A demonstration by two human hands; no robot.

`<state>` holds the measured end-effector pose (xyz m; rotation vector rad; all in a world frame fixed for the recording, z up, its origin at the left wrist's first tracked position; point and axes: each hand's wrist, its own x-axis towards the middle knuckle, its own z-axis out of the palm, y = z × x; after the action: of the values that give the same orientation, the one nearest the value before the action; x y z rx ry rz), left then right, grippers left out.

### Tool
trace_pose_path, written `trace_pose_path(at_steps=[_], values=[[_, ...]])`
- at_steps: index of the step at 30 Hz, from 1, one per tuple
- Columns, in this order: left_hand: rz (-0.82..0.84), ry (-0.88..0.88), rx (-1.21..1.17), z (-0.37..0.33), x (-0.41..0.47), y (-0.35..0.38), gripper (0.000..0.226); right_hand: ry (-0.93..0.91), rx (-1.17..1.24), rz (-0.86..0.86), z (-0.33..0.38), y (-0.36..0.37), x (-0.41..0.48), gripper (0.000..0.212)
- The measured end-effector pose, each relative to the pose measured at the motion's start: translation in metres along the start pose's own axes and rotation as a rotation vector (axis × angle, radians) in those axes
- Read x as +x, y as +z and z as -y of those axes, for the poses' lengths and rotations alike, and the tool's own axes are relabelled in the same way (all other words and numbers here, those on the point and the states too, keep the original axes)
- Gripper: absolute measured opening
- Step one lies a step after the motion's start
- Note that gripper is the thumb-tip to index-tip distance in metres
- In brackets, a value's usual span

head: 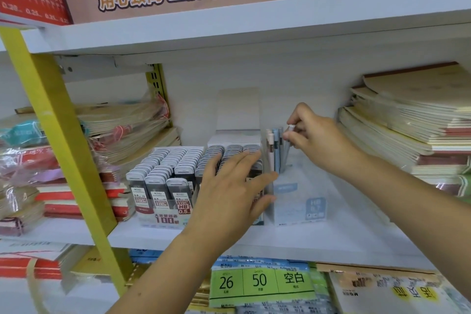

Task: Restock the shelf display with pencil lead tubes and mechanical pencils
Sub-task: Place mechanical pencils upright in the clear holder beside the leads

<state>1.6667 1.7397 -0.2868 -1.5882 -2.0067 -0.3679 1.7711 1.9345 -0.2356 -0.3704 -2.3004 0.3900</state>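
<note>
Two bare hands over white shelf point(318, 239). Left hand point(229, 191) flat, fingers spread wide, lying against front of second lead-tube box point(237, 158) and touching left edge of clear pencil box point(298, 201); grips nothing that I can make out. Right hand point(316, 140) pinched narrow on top end of one mechanical pencil point(286, 145), which stands slightly tilted inside clear pencil box.

Two display boxes of pencil lead tubes side by side at shelf middle. Left lead-tube box point(163, 186): three columns of grey-capped tubes, packed front to back, labels reading 0.5 and HB. Second box also shows three columns, front rows hidden by left hand; its lid flap stands upright behind.

Clear pencil box just right of them, mostly unfilled: about four pencils upright at its back-left corner, one cream, one blue, others greyish; exact count unclear.

Notebook stacks point(413, 120) right of boxes, wrapped notebook piles point(122, 125) left. Yellow upright point(63, 135) crosses left foreground.
</note>
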Motion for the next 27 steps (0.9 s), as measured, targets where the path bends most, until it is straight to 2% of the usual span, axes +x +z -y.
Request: trace_pose_path(at_steps=[7, 11, 15, 17, 19, 21, 22, 24, 27], values=[[-0.044, 0.000, -0.018, 0.003, 0.001, 0.005, 0.035, 0.014, -0.023, 0.048, -0.001, 0.000, 0.002, 0.023], [-0.037, 0.020, -0.053, 0.003, 0.001, 0.005, 0.034, -0.063, -0.265, 0.067, -0.001, 0.008, 0.008, 0.014], [-0.049, 0.000, -0.100, -0.002, 0.000, -0.002, 0.039, 0.009, -0.239, 0.043, 0.002, 0.001, 0.003, 0.030], [-0.156, 0.037, -0.104, -0.008, -0.009, -0.004, 0.037, 0.039, -0.126, -0.116, 0.013, -0.009, -0.017, 0.034], [-0.390, 0.079, -0.202, -0.017, -0.030, 0.000, 0.026, 0.022, 0.040, -0.297, 0.030, -0.015, -0.052, 0.029], [-0.522, 0.099, -0.321, -0.028, -0.067, 0.016, 0.021, -0.025, 0.250, -0.354, 0.050, -0.009, -0.101, 0.025], [-0.501, 0.101, -0.380, -0.034, -0.091, 0.029, 0.021, -0.029, 0.337, -0.334, 0.059, 0.000, -0.127, 0.024], [-0.344, 0.046, -0.453, -0.045, -0.146, 0.066, 0.022, 0.022, 0.428, -0.232, 0.064, 0.030, -0.179, 0.023], [0.197, -0.235, -0.542, -0.055, -0.242, 0.130, 0.032, 0.301, 0.383, 0.069, 0.042, 0.101, -0.263, 0.028]])
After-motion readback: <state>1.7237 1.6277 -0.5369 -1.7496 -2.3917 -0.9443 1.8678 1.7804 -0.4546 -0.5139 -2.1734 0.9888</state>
